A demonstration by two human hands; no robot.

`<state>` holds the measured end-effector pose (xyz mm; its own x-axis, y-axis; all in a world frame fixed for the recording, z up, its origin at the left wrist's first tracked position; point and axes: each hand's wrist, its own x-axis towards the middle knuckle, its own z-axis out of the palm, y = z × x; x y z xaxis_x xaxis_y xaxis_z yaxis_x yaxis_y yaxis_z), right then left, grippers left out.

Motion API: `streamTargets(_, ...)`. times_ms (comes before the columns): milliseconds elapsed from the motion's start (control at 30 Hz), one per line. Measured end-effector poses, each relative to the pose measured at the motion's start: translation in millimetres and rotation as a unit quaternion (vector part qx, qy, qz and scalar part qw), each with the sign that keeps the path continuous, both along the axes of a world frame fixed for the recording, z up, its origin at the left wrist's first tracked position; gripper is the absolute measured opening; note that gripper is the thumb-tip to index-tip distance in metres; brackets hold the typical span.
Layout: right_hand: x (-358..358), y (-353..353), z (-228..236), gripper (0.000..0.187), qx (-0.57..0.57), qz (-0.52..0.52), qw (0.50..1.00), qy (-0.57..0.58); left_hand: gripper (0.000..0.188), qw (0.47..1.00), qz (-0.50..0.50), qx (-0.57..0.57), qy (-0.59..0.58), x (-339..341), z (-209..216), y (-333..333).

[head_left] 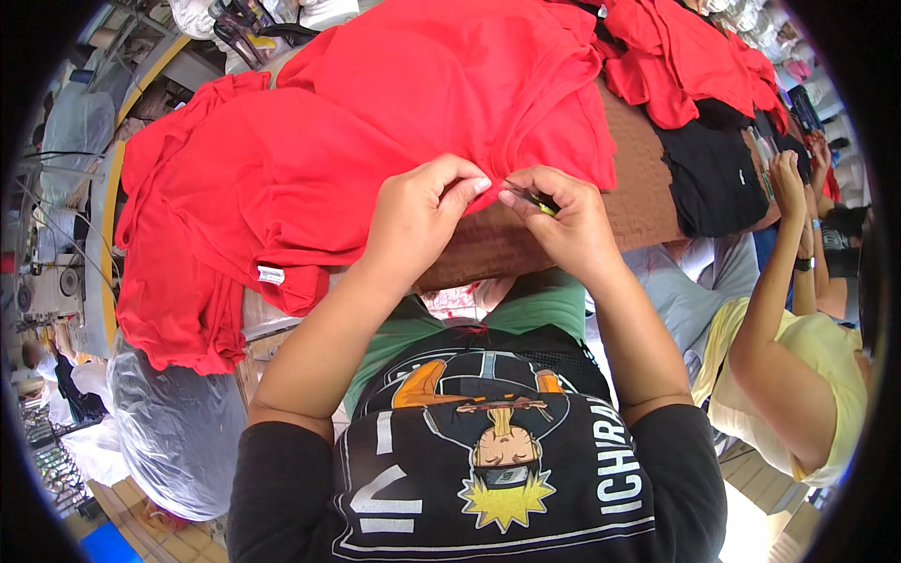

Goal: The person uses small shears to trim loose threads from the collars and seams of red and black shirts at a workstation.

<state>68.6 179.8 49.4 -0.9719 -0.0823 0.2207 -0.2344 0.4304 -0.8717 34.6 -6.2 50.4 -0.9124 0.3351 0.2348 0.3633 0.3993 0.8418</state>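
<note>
A large red garment (375, 103) lies spread over the table in front of me. My left hand (422, 206) is closed, pinching the garment's near edge between thumb and forefinger. Close to it on the right, my right hand (563, 211) is closed around a small pair of thread snips (542, 204), dark with a yellow-green part. Their slim tip points toward the pinched edge; most of the tool is hidden in my fingers. A white label (270, 274) shows on the garment's lower left part.
Brown patterned cloth (648, 188) covers the table. At the right lie another red garment (690, 61) and folded black cloth (715, 178). A co-worker in a yellow top (798, 375) sits to my right, arms raised. A plastic-wrapped bundle (174, 432) stands at the lower left.
</note>
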Motion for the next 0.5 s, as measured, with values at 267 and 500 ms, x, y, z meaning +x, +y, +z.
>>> streamTargets(267, -2.6, 16.6, 18.6, 0.023, 0.094, 0.070, 0.993, -0.026, 0.016, 0.991, -0.055, -0.010, -0.118, -7.4, 5.7, -4.6)
streamTargets(500, -13.2, 33.0, 52.9, 0.021, 0.234, 0.131, 0.961, 0.065, 0.016, 0.991, -0.062, -0.026, -0.116, -4.7, 15.2, -2.9)
